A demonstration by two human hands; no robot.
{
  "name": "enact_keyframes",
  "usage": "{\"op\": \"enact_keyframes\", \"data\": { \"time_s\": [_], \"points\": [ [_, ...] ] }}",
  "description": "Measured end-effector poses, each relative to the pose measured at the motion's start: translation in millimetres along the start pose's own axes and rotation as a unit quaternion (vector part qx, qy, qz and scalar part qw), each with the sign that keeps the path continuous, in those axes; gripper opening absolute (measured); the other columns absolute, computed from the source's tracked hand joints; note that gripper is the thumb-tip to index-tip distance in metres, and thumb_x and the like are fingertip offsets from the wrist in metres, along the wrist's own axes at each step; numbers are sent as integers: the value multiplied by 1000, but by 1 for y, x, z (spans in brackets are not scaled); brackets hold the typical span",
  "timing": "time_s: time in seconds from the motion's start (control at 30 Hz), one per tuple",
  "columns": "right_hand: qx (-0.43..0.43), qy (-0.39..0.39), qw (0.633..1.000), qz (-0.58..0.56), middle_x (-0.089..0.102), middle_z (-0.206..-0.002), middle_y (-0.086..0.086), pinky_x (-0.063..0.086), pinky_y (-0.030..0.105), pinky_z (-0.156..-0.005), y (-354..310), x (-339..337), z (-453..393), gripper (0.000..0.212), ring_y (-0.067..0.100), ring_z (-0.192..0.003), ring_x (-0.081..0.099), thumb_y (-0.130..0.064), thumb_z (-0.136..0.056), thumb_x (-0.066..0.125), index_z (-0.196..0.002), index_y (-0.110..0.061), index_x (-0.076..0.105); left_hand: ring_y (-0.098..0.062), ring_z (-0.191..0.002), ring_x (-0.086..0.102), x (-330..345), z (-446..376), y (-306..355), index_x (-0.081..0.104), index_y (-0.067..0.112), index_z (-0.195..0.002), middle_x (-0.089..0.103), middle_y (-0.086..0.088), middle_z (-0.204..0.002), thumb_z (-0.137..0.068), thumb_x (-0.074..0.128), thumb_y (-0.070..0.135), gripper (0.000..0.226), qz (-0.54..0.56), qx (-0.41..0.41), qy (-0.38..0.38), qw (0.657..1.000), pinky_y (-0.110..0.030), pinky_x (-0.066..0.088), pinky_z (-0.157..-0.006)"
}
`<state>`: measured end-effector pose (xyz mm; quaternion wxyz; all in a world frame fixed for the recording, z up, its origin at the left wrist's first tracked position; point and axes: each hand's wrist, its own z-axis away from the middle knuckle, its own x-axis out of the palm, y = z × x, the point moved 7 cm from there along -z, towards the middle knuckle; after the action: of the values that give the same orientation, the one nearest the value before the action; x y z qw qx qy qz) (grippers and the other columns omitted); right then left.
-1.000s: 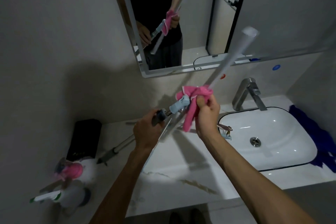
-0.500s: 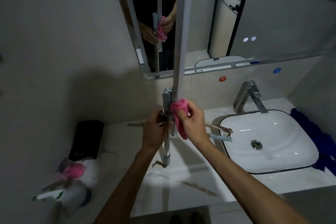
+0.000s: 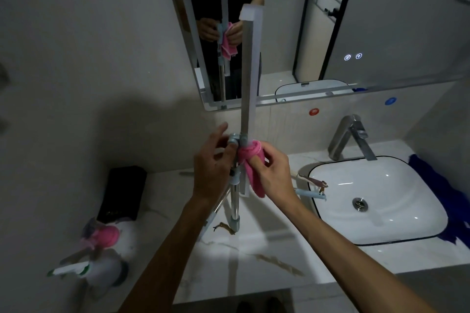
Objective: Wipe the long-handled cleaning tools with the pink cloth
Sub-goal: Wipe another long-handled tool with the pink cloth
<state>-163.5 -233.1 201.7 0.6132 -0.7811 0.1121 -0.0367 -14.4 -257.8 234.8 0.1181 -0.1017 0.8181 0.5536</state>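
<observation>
In the head view I am seeing the long-handled squeegee with its pale blade bar [image 3: 250,68] standing nearly upright over the white marble counter [image 3: 267,256], its chrome handle pointing down toward me. My left hand [image 3: 212,165] is loosely cupping the grey-blue joint, fingers partly spread. My right hand [image 3: 273,173] is pinching the bunched pink cloth [image 3: 250,160] against the blade just beside that joint. To the right, the white oval basin [image 3: 381,201] is sitting empty below the chrome tap [image 3: 352,137]; two toothbrushes [image 3: 311,187] are lying at its left rim.
</observation>
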Motion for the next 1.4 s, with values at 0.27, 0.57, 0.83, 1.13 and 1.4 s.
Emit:
{"op": "enact_keyframes", "data": {
  "time_s": [0.27, 0.57, 0.83, 1.13, 1.4],
  "points": [
    [-57, 18, 997, -56, 72, -102, 4, 58, 45, -84, -46, -2, -17, 20, 23, -97, 68, -17, -100, 62, -116, -8, 71, -3, -92, 67, -5, 0, 7, 64, 27, -115, 68, 8, -99, -96, 62, 22, 19, 17, 9, -16, 1000, -19, 58, -76],
    [-103, 12, 991, -82, 72, -108, 9, 58, 53, -84, -81, 13, -36, 22, 31, -99, 70, -12, -102, 56, -120, -5, 67, -9, -78, 69, -4, 3, 6, 70, 15, -102, 72, -2, -92, -97, 63, 17, 9, 80, -32, -12, 996, -17, 55, -65],
    [-43, 6, 997, -71, 73, -107, 10, 57, 56, -86, -34, 25, -19, 22, 28, -101, 69, -18, -100, 61, -119, -10, 70, -4, -87, 67, -20, 1, -2, 65, 20, -117, 68, 3, -99, -96, 63, 15, 21, 15, -8, 13, 1000, -12, 54, -67],
    [19, -49, 995, 79, 69, -82, 2, 53, 42, -67, 38, 50, 11, 17, 19, -75, 61, -41, -92, 68, -101, -27, 74, 1, -97, 64, -47, 6, -15, 63, 24, -115, 65, 12, -104, -97, 61, 18, 19, -8, -4, 57, 998, -10, 51, -77],
    [-9, -23, 999, 26, 72, -91, -4, 58, 32, -77, 6, 73, 9, 17, 15, -85, 67, -31, -97, 65, -108, -21, 74, 11, -94, 61, -63, 15, -19, 61, 17, -116, 62, 14, -103, -98, 60, 17, 18, 24, -28, 74, 997, -6, 50, -71]
  ]
}}
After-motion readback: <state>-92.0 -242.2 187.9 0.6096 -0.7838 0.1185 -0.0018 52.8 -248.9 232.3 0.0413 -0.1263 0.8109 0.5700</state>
